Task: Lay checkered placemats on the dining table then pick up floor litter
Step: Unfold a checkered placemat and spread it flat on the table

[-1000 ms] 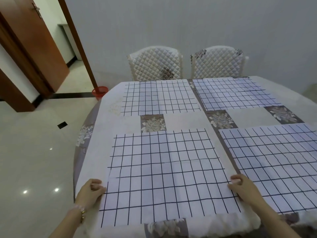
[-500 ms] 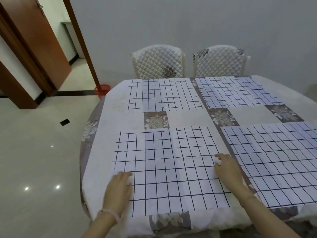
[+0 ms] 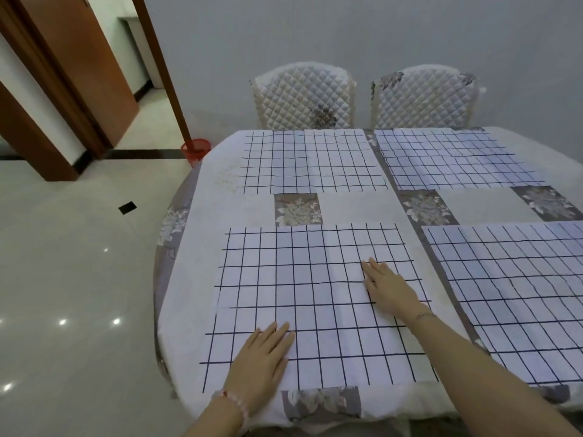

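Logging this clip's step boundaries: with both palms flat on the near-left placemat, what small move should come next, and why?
Probably slide both hands outward to press it flat: the left hand and right hand lie open on the near-left placemat, which shows a fold crease running between them.

No readable text, labels, brands or numbers anywhere in view

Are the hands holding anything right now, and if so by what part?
Nothing is held. The left hand and right hand lie flat on the near-left placemat.
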Available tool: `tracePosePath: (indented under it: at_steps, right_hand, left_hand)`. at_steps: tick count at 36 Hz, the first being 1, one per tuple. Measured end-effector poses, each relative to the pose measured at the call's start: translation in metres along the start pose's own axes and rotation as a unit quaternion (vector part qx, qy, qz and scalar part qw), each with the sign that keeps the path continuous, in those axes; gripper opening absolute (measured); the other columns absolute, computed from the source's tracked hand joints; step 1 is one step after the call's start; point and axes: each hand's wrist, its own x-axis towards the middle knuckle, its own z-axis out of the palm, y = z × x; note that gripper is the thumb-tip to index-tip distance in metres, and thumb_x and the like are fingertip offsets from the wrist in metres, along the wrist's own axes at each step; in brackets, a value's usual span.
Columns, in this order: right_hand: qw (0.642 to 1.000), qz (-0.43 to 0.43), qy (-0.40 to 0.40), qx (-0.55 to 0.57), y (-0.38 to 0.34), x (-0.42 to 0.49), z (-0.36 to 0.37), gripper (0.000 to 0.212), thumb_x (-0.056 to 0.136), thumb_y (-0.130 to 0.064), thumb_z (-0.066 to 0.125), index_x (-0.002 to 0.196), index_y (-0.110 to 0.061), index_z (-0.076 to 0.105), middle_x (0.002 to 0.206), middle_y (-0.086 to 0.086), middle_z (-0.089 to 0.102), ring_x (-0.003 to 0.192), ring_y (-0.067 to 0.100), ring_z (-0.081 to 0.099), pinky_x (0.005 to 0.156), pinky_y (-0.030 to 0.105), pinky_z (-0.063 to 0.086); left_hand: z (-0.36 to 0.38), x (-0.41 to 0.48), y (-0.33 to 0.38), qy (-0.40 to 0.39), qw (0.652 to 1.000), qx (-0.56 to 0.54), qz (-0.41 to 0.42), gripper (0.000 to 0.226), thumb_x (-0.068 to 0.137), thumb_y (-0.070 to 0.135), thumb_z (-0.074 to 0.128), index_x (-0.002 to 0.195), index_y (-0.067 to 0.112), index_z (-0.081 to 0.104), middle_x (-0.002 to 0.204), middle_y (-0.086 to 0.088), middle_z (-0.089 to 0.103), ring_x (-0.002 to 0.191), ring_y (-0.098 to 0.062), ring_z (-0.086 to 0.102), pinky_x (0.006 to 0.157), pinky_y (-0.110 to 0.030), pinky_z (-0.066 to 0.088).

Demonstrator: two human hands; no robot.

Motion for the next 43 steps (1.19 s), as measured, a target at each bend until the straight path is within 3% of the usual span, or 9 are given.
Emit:
tracePosePath:
  at_steps: [5, 11, 14, 17, 21, 25, 31, 37, 43]
  right_hand:
    - [0.999, 0.023, -0.015, 0.020, -0.003, 0.004, -0.001, 0.050, 0.103, -0.031, 0.021, 0.152, -0.025, 0.009, 0.161, -0.004, 0.002, 0.149, 0.021, 0.003, 0.117, 0.049, 0.009]
    - [1.000, 0.023, -0.019, 0.009, -0.003, 0.002, -0.003, 0.051, 0.104, -0.028, 0.019, 0.152, -0.026, 0.004, 0.161, -0.004, -0.003, 0.149, 0.022, -0.001, 0.118, 0.049, 0.007]
    - [1.000, 0.020, -0.004, 0.016, -0.007, -0.004, -0.005, 0.051, 0.103, -0.027, 0.022, 0.152, -0.022, 0.007, 0.161, -0.001, 0.001, 0.149, 0.024, 0.001, 0.119, 0.048, 0.008]
    - [0.997, 0.007, 0.072, 0.018, -0.012, -0.023, 0.000, 0.053, 0.102, -0.023, 0.026, 0.152, -0.015, 0.010, 0.161, 0.002, 0.007, 0.149, 0.022, 0.004, 0.121, 0.041, 0.010]
    - [0.993, -0.027, 0.110, 0.036, -0.016, -0.066, 0.017, 0.049, 0.101, -0.023, 0.030, 0.149, -0.018, 0.023, 0.158, -0.003, 0.020, 0.147, 0.014, 0.012, 0.119, 0.030, 0.010]
    - [0.993, 0.007, 0.115, 0.022, -0.004, -0.111, 0.039, 0.046, 0.100, -0.028, 0.034, 0.145, -0.022, 0.036, 0.153, -0.007, 0.032, 0.143, 0.008, 0.025, 0.115, 0.019, 0.014]
    - [0.996, 0.025, 0.089, -0.021, 0.018, -0.145, 0.049, 0.048, 0.100, -0.031, 0.031, 0.147, -0.026, 0.031, 0.154, -0.010, 0.030, 0.141, 0.005, 0.027, 0.116, 0.020, 0.018]
    - [0.996, 0.029, 0.081, -0.024, 0.021, -0.164, 0.050, 0.049, 0.101, -0.031, 0.030, 0.149, -0.025, 0.025, 0.156, -0.011, 0.023, 0.143, 0.004, 0.022, 0.116, 0.017, 0.015]
    - [0.995, 0.033, 0.088, -0.015, 0.022, -0.166, 0.054, 0.049, 0.101, -0.029, 0.030, 0.149, -0.024, 0.024, 0.157, -0.010, 0.022, 0.143, 0.005, 0.021, 0.115, 0.017, 0.013]
  left_hand:
    - [-0.005, -0.010, 0.002, -0.047, 0.999, 0.000, 0.006, 0.066, 0.100, 0.035, 0.004, 0.118, 0.029, 0.066, 0.126, 0.012, 0.062, 0.114, -0.009, 0.061, 0.109, -0.024, 0.008]
    - [-0.001, -0.014, 0.002, 0.024, 1.000, -0.004, 0.014, 0.064, 0.101, 0.036, 0.007, 0.113, 0.031, 0.070, 0.122, 0.014, 0.065, 0.110, -0.006, 0.064, 0.105, -0.025, 0.032]
    - [-0.005, -0.009, -0.001, 0.098, 0.993, -0.002, 0.068, 0.026, 0.089, 0.039, 0.052, 0.105, 0.034, 0.072, 0.113, 0.017, 0.069, 0.101, -0.003, 0.067, 0.084, -0.018, 0.054]
    - [-0.016, 0.004, -0.010, 0.123, 0.990, -0.059, 0.030, 0.039, 0.068, 0.023, 0.079, 0.106, 0.026, 0.071, 0.108, 0.011, 0.071, 0.094, -0.006, 0.069, 0.079, -0.023, 0.057]
    - [-0.027, 0.032, -0.030, 0.147, 0.984, -0.104, -0.011, 0.037, 0.083, 0.010, 0.063, 0.120, 0.010, 0.064, 0.122, -0.006, 0.065, 0.112, -0.020, 0.063, 0.097, -0.031, 0.048]
    - [-0.028, 0.060, -0.060, 0.056, 0.989, -0.108, -0.078, 0.051, 0.096, 0.033, 0.044, 0.144, 0.017, 0.036, 0.152, -0.001, 0.035, 0.140, -0.014, 0.031, 0.116, -0.030, 0.024]
    - [-0.017, 0.069, -0.088, -0.064, 0.986, -0.054, -0.141, 0.078, 0.085, 0.067, 0.036, 0.150, 0.035, 0.008, 0.159, 0.014, -0.003, 0.147, -0.011, -0.003, 0.119, -0.042, 0.005]
    - [-0.019, 0.070, -0.092, -0.082, 0.982, -0.059, -0.157, 0.084, 0.081, 0.073, 0.038, 0.149, 0.036, 0.006, 0.159, 0.013, -0.006, 0.148, -0.014, -0.003, 0.119, -0.047, 0.006]
    - [-0.030, 0.067, -0.083, -0.058, 0.985, -0.065, -0.149, 0.070, 0.091, 0.056, 0.041, 0.149, 0.026, 0.019, 0.160, 0.005, 0.012, 0.146, -0.015, 0.013, 0.119, -0.041, 0.012]
